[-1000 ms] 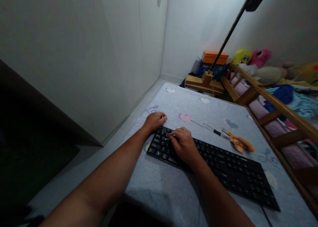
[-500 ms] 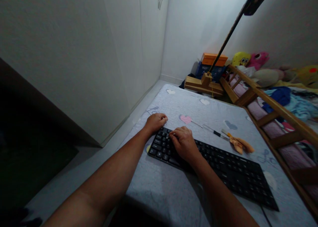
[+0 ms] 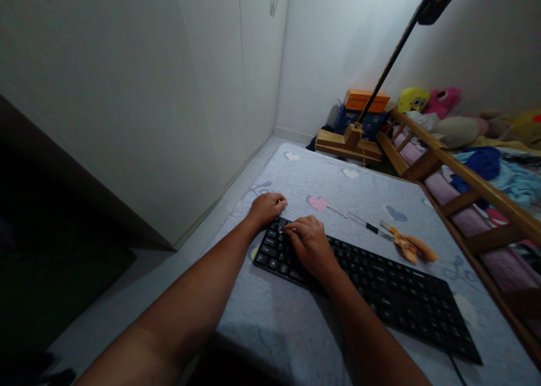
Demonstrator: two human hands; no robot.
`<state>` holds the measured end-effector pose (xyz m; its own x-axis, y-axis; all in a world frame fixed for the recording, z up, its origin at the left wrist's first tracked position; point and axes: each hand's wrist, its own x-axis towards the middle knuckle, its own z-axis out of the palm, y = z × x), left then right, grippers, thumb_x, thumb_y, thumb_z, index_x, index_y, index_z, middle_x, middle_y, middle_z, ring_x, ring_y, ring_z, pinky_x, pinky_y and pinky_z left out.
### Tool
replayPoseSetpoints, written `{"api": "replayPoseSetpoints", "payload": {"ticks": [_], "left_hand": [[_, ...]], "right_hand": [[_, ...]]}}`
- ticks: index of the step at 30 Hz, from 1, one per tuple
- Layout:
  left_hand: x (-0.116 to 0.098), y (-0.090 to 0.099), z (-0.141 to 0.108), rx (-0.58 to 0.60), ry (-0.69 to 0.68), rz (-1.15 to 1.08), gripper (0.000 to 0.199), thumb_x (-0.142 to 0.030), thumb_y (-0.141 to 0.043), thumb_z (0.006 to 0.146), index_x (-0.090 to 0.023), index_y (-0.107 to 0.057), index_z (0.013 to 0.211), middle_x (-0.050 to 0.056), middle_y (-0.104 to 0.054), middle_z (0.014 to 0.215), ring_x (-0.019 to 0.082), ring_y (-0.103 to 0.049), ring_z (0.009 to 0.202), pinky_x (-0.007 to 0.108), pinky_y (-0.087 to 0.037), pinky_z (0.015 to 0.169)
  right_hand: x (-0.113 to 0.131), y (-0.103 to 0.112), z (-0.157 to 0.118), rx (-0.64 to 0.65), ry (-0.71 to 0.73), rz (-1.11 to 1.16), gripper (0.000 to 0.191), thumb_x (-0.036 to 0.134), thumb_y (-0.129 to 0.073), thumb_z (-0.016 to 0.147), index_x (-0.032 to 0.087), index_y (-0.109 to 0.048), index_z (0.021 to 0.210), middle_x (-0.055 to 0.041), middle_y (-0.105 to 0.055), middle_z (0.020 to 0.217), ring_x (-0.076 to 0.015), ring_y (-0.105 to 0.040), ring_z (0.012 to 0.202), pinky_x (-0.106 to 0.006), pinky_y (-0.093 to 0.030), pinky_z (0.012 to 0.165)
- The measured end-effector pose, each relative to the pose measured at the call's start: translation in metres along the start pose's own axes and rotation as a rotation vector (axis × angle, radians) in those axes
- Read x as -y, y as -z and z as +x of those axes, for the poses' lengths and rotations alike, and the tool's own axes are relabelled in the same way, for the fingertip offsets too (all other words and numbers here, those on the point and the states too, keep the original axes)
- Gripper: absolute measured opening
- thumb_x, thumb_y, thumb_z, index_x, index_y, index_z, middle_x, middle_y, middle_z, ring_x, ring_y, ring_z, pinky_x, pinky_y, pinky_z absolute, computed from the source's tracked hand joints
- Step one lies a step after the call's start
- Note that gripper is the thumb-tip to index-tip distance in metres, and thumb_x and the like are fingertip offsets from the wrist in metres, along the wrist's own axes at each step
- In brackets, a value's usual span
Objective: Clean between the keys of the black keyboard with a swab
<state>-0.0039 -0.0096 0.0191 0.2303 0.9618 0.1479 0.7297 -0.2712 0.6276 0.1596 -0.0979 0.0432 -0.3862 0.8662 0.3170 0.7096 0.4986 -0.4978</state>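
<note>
The right hand (image 3: 311, 244) is positioned over the black keyboard (image 3: 408, 302); the left hand (image 3: 267, 209) is at its far-left corner. A wire tool (image 3: 372, 227) lies beyond.

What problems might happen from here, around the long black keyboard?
The long black plastic keyboard lies on pale heart-patterned cloth and might slide under the right hand. Its bare forearm passes over keys; unintended presses seem possible. The slim black-and-silver tool just beyond could be nudged.

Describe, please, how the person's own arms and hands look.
The left hand and right hand wear no gloves. The left forearm and right forearm are bare, without visible sleeves, watch or bracelet. Whether there are rings is too unclear to tell.
</note>
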Motion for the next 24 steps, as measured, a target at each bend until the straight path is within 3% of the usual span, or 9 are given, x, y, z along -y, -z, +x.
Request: {"api": "replayPoseSetpoints", "payload": {"ticks": [24], "left_hand": [[-0.0007,0.0012,0.0011,0.002,0.019,-0.026,0.032,-0.031,-0.047,0.09,-0.017,-0.076,0.092,0.005,-0.074,0.083,0.018,-0.064,0.077,0.026,-0.043,0.07]], "right_hand": [[-0.0038,0.0071,-0.0056,-0.04,-0.009,0.009,0.017,0.016,-0.055,0.089,0.021,-0.07,0.082,-0.0045,-0.07,0.082,-0.0215,-0.054,0.086,-0.039,-0.035,0.086]]}}
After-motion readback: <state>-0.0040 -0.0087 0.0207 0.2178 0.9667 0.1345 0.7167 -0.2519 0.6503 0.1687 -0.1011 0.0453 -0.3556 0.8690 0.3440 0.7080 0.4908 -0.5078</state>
